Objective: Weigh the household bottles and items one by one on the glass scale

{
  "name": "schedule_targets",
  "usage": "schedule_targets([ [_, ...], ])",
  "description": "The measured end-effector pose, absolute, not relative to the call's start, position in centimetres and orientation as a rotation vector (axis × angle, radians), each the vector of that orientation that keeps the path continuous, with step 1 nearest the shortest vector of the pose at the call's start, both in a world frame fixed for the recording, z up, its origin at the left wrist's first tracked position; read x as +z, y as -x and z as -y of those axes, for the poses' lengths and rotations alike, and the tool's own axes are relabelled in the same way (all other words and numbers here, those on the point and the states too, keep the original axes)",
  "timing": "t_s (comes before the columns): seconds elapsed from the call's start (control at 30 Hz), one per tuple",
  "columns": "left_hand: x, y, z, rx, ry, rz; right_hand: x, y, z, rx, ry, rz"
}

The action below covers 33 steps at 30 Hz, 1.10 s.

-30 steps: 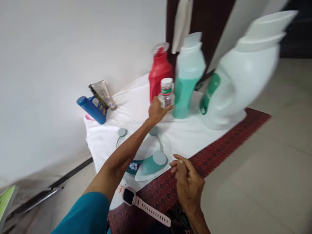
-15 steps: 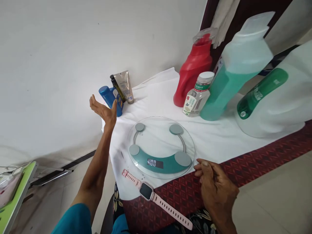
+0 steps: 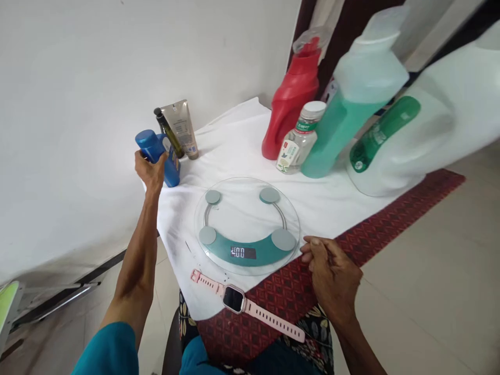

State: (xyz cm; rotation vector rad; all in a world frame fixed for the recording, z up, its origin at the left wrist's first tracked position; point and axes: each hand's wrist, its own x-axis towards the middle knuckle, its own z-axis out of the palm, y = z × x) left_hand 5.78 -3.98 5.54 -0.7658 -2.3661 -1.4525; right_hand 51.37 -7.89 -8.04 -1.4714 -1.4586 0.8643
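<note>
At the back left of the white cloth, my left hand (image 3: 150, 172) is wrapped around a blue bottle (image 3: 167, 169), thumb on its right side and fingers on its left. The bottle stands on the cloth. My right hand (image 3: 332, 271) rests low at the right rim of a round glass scale (image 3: 238, 213), its fingers curled together with nothing visible in them. Whether its fingertips touch the glass, I cannot tell. The scale's display (image 3: 242, 252) is lit with zeros. A pink-strapped smartwatch (image 3: 233, 299) lies face up in front of the scale.
Behind the blue bottle stand a dark slim bottle (image 3: 169, 133) and a beige tube (image 3: 182, 127). To the right are a red jug (image 3: 291, 99), a clear jar (image 3: 299, 140), a green-liquid bottle (image 3: 344, 114) and a big white jug (image 3: 394, 161). A white wall (image 3: 97, 78) borders the left.
My left hand, spread beside the blue bottle before, has closed around it. The view has shifted somewhat to the right. My right hand keeps its curled pose by the scale.
</note>
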Motion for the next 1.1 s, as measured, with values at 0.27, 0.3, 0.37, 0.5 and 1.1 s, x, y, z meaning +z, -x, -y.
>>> schedule_targets([
  [0.27, 7.5, -8.3, 8.3, -1.662, 1.008, 2.02, -8.1, -51.1, 7.8, 0.994, 1.375, 1.372],
  [0.3, 8.0, -9.0, 8.9, -1.728, 1.063, 1.96, -8.0, -51.0, 7.8, 0.996, 1.36, 1.37],
  [0.37, 8.8, -10.7, 10.1, -1.853, 1.191, 1.876, -7.9, -50.9, 7.8, 1.001, 1.333, 1.368],
  [0.5, 9.1, -15.7, 11.2, -2.032, 1.386, 1.834, -7.8, -50.7, 7.7, 0.974, 1.296, 1.365],
  [1.1, 3.9, -27.9, 11.9, -1.9, 1.671, 1.985, -7.4, -50.7, 7.7, 0.95, 1.234, 1.378],
])
